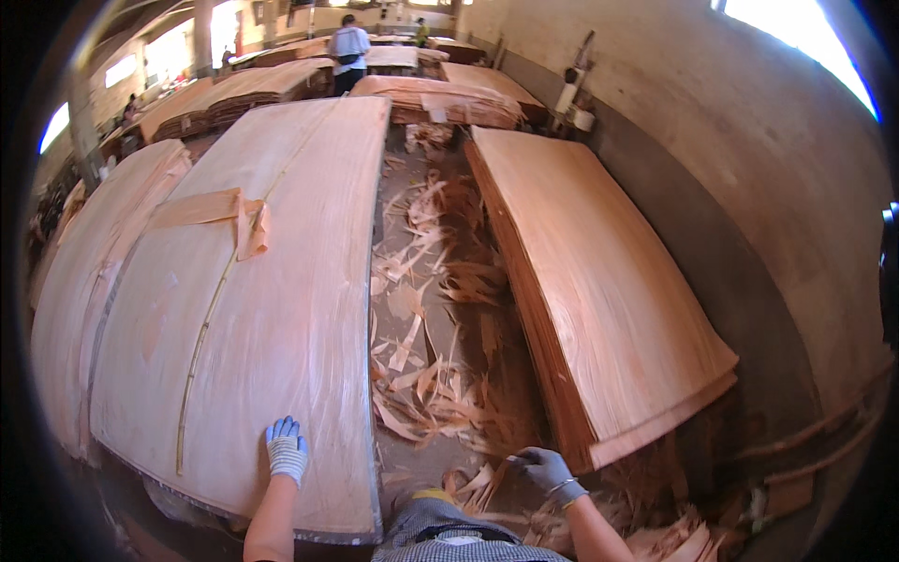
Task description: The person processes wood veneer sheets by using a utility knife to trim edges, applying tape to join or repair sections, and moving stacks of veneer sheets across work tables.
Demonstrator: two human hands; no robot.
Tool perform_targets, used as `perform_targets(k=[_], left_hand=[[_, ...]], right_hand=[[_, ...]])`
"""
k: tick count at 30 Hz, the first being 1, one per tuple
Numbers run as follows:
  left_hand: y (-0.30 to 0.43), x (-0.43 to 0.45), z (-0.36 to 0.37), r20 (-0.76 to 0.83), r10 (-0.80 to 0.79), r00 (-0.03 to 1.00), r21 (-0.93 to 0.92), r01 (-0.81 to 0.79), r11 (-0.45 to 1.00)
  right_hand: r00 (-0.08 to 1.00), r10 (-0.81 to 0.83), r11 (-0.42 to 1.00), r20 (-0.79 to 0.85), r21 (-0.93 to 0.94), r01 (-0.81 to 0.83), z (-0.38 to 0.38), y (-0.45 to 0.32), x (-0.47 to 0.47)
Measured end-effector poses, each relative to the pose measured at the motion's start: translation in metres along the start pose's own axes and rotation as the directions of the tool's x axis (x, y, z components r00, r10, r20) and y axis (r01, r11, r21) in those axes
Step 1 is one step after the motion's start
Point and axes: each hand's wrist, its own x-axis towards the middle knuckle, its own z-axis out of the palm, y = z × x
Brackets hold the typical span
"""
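My left hand (286,448), in a striped glove with blue fingertips, rests palm down on a broad wood veneer sheet (316,337) with nothing in its grasp. A long thin bamboo stick (204,334) lies lengthwise on that sheet, to the left of the hand. Farther up, a loose strip of veneer (251,228) lies folded across the stick. My right hand (546,469), in a grey glove, hangs over the aisle close to the near corner of a veneer stack (604,267). Its fingers are partly curled, and whether they hold anything is unclear.
Torn veneer scraps (428,393) litter the aisle floor between the table and the right stack. More veneer piles stand at left (105,281) and ahead (435,95). A person (349,53) stands farther off. A wall (702,140) runs along the right.
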Motion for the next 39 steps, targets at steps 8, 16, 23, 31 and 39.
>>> perform_targets(k=[8, 16, 23, 31, 39], left_hand=[[0.044, 0.105, 0.004, -0.123, -0.453, 0.883, -0.113, 0.441, 0.890], [0.301, 0.397, 0.005, 0.013, 0.338, 0.941, -0.254, -0.324, 0.911], [0.447, 0.570, 0.066, -0.122, 0.637, 0.761, -0.051, -0.646, 0.762], [0.361, 0.732, 0.080, 0.038, 0.292, 0.956, 0.032, -0.294, 0.955], [0.141, 0.776, 0.048, 0.002, -0.549, 0.836, -0.127, 0.545, 0.829]], right_hand=[[0.927, -0.026, 0.988, 0.374, 0.149, -0.032, -0.018, -0.105, 0.177], [0.892, -0.187, 0.950, 0.412, 0.307, 0.057, -0.055, -0.195, 0.318], [0.883, -0.214, 0.951, 0.418, 0.295, 0.091, -0.031, -0.251, 0.461], [0.722, -0.320, 0.941, 0.614, 0.121, 0.315, -0.001, -0.320, 0.633], [0.616, -0.359, 0.933, 0.701, 0.270, 0.238, 0.044, -0.360, 0.820]])
